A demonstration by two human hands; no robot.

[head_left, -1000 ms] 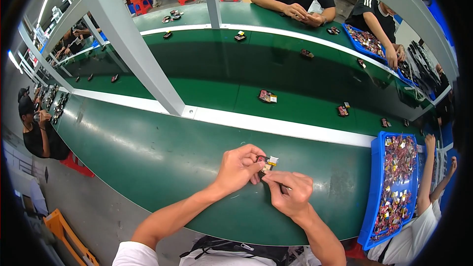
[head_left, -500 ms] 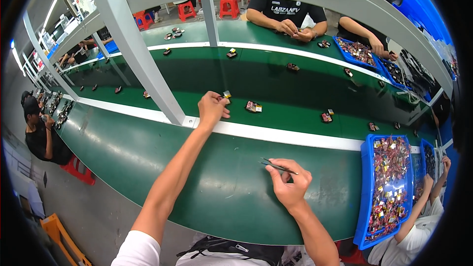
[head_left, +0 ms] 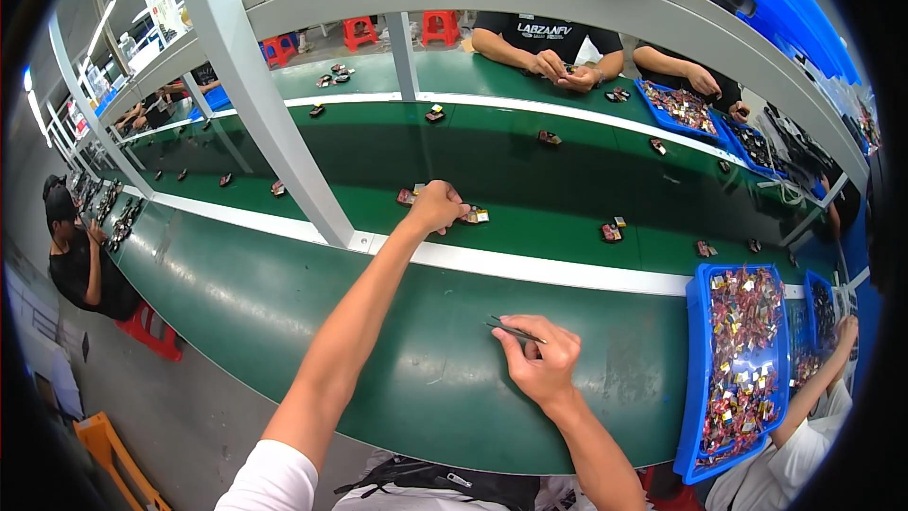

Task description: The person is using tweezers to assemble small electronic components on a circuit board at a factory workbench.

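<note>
**Left hand out on the belt, right hand holding tweezers**

The left hand point(head_left: 437, 206) reaches far across the green tabletop point(head_left: 284, 322) to the conveyor belt point(head_left: 530, 170), fingers curled over a small component point(head_left: 476, 216) lying just right of it. The right hand point(head_left: 539, 364) rests near, pinching thin tweezers point(head_left: 511, 328). A blue tray point(head_left: 697, 369) of parts sits at right.

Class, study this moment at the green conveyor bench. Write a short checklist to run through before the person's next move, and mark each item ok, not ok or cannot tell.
1. Left hand is stretched out over the dark green moving belt: ok.
2. Left hand's grip on a small part: cannot tell, fingers hide it.
3. Right hand holds the thin metal tweezers: ok.
4. Tweezer tips free of any part: ok.
5. Blue plastic tray of small red and gold parts lies near the right hand: ok.
</note>
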